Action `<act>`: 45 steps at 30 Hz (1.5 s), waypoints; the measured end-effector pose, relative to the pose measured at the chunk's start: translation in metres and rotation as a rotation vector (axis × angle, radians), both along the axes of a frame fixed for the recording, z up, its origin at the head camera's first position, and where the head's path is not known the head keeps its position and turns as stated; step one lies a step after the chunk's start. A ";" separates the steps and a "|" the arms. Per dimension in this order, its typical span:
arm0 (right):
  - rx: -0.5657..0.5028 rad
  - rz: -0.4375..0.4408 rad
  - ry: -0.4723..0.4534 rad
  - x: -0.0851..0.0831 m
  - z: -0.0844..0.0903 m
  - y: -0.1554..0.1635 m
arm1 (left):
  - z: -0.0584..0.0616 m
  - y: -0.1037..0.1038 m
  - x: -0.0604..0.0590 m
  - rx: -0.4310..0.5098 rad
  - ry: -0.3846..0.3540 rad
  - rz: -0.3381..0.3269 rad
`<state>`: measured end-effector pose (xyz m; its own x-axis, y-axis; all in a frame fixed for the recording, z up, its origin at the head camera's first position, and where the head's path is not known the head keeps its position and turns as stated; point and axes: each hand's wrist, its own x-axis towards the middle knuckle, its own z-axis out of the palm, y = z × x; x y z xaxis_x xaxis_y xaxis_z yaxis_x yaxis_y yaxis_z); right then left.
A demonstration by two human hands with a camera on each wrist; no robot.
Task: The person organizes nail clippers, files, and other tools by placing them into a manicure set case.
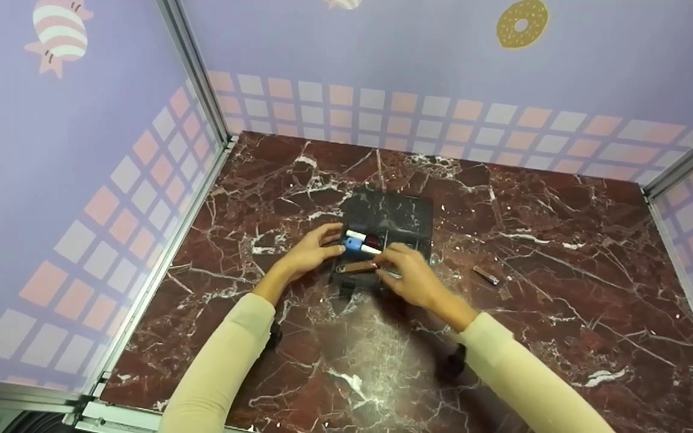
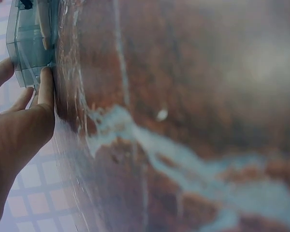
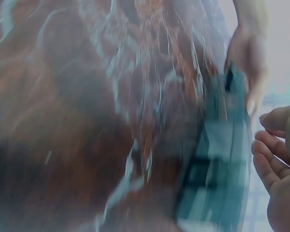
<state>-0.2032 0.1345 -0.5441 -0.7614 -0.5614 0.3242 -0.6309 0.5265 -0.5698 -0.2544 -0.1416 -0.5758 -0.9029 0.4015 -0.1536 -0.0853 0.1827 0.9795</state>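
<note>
An open dark see-through plastic box (image 1: 388,210) lies on the tabletop, its lid folded back. White and blue pieces (image 1: 354,243) sit in its left part. A slim brown piece with metal ends (image 1: 357,268) lies along its front, close to the right fingertips. My left hand (image 1: 309,249) holds the box's left side, with thumb at the rim and fingers against the outer wall; the left wrist view shows this contact too. My right hand (image 1: 409,273) hovers over the box's right part, fingers loosely bent; in the right wrist view nothing shows between them.
A small brown and silver piece (image 1: 486,276) lies on the red marble-patterned tabletop (image 1: 563,313), right of the box. Patterned purple panels (image 1: 370,54) stand at the back and both sides. A metal rail (image 1: 160,276) runs along the left edge.
</note>
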 end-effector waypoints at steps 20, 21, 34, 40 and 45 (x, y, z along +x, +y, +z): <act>0.028 -0.401 0.048 -0.002 -0.022 0.183 | 0.001 -0.002 -0.001 -0.004 0.007 0.004; 0.035 -0.412 0.043 -0.001 -0.024 0.189 | 0.001 -0.002 -0.001 -0.004 0.006 0.006; 0.084 -0.443 -0.038 0.009 -0.040 0.208 | 0.002 0.000 0.000 0.008 -0.004 0.006; 0.105 -0.459 -0.068 0.010 -0.040 0.205 | 0.002 0.000 0.001 0.003 -0.011 -0.002; 0.104 -0.454 -0.081 0.008 -0.037 0.200 | 0.001 0.000 0.000 0.008 -0.002 0.001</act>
